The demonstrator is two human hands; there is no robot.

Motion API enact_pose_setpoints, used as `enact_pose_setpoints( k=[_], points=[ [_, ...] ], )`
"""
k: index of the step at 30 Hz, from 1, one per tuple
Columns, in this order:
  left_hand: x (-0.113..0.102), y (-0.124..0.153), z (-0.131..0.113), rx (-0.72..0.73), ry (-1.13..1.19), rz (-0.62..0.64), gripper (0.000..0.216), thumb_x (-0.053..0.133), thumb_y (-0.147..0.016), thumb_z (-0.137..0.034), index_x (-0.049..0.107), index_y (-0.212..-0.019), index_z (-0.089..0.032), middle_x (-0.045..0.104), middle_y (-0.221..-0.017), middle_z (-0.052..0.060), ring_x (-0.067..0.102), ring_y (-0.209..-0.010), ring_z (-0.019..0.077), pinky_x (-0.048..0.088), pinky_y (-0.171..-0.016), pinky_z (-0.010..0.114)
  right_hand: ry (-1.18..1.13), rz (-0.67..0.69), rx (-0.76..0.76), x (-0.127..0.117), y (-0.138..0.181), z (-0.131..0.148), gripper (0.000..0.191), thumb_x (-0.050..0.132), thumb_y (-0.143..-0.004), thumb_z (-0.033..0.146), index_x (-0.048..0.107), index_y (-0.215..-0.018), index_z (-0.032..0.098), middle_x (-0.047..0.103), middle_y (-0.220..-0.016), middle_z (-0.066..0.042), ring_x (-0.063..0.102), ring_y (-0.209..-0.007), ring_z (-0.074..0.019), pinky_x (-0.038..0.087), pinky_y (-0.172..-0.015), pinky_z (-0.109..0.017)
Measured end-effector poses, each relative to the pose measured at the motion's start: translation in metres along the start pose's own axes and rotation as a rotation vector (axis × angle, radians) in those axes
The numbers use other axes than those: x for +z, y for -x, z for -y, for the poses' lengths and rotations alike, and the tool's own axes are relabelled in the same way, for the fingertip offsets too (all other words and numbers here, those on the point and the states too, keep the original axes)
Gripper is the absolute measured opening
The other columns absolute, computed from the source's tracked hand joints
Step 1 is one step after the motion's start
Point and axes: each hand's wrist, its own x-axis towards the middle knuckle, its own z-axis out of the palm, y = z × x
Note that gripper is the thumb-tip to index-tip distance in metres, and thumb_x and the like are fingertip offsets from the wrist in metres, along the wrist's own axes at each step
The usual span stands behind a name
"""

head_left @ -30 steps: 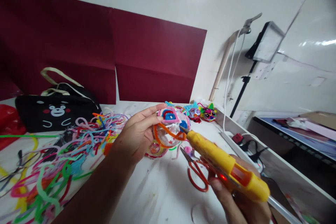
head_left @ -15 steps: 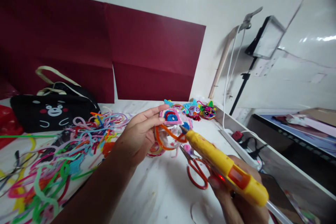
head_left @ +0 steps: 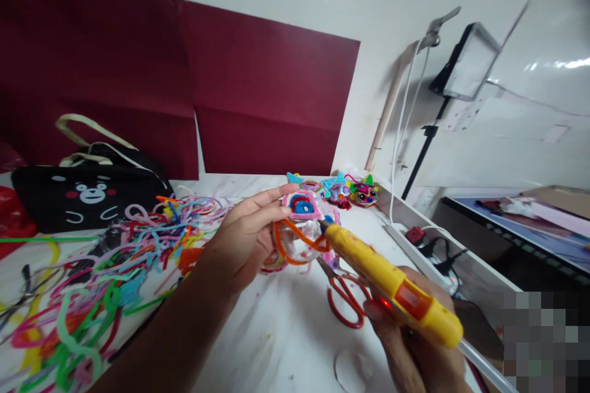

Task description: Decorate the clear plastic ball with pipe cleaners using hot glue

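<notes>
My left hand is closed around the left side of a clear plastic ornament trimmed with pipe cleaners. A pink, red and blue eye shape sits on its upper part, and an orange pipe cleaner curves over its front. In my right hand is a yellow hot glue gun with a lit red light and a clear glue stick at its back. The gun's nozzle is at the ornament's right side; whether it touches is unclear. Below the gun lie orange-handled scissors.
Tangled colourful pipe cleaners cover the left of the white table, before a black bag. Finished-looking ornaments stand at the back. A power strip with plugs runs along the right, near a lamp on a stand.
The glue gun has shifted very slightly left, its nozzle staying beside the ornament. Both hands keep their holds, and the camera view has moved a little.
</notes>
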Motion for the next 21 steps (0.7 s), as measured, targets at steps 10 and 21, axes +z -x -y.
enact_pose_setpoints(
  k=[10, 21],
  points=[
    [0.002, -0.001, 0.003, 0.000, -0.003, 0.001, 0.041, 0.063, -0.073, -0.002, 0.067, -0.114, -0.008, 0.079, -0.086, 0.012, 0.075, -0.070, 0.0198, 0.062, -0.068, 0.030, 0.054, 0.037, -0.076, -0.005, 0.000, -0.003, 0.031, 0.060, -0.092, 0.027, 0.060, -0.122, 0.026, 0.069, -0.084, -0.007, 0.068, -0.064, -0.0231, 0.056, -0.051, -0.031],
    [0.004, 0.001, 0.003, -0.026, -0.026, 0.012, 0.045, 0.064, -0.073, -0.004, 0.065, -0.118, -0.009, 0.078, -0.083, 0.011, 0.075, -0.066, 0.0227, 0.063, -0.058, 0.033, -0.029, 0.206, -0.025, -0.009, -0.003, -0.007, 0.036, 0.066, -0.087, 0.024, 0.055, -0.121, 0.026, 0.061, -0.073, -0.001, 0.065, -0.059, -0.0193, 0.053, -0.051, -0.028]
  ],
)
